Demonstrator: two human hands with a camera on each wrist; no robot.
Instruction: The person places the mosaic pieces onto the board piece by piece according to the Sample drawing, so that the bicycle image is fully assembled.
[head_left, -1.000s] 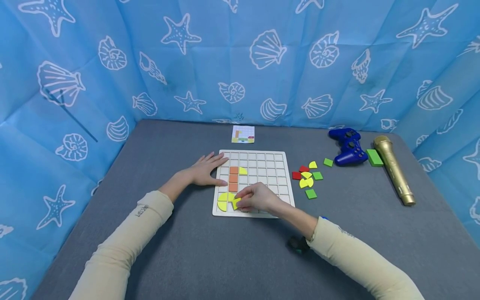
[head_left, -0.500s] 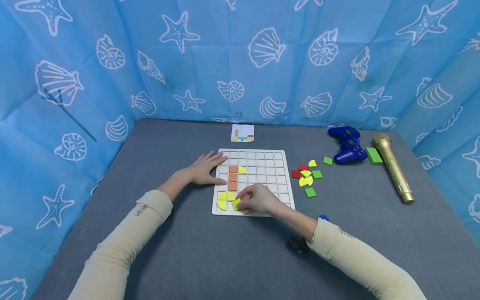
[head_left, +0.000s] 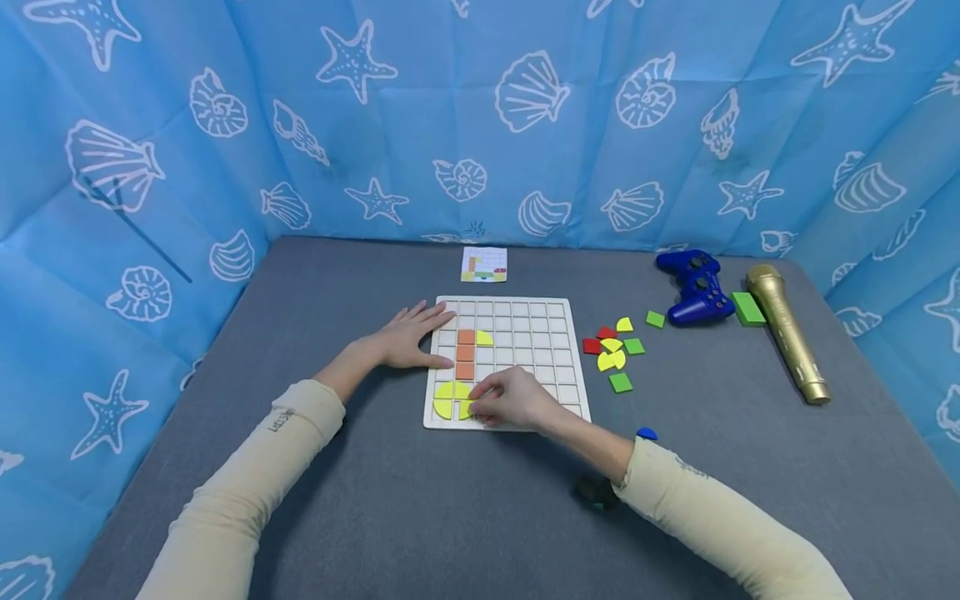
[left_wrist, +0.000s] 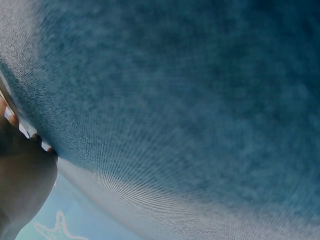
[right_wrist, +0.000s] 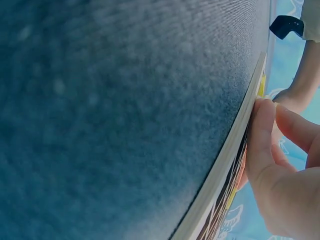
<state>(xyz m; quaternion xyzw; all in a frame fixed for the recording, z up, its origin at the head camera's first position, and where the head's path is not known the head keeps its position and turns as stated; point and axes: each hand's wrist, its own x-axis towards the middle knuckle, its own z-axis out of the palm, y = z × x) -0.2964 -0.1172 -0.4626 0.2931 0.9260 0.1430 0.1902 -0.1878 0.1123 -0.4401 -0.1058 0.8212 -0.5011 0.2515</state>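
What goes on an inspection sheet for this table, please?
Surface: gray table, textured top.
Job's things: white grid board holding three orange squares and five yellow quarter-circles; loose red, yellow and green pieces to its right; pattern card beyond it.
Clutter: blue game controller, green block, gold microphone; dark object by the right sleeve, unclear.
Left hand: spread across the board's left edge.
Right hand: at the lower-right quarter-circle; grip unclear.
Cables: nothing seen.
Surroundings: blue curtain with shells and starfish.
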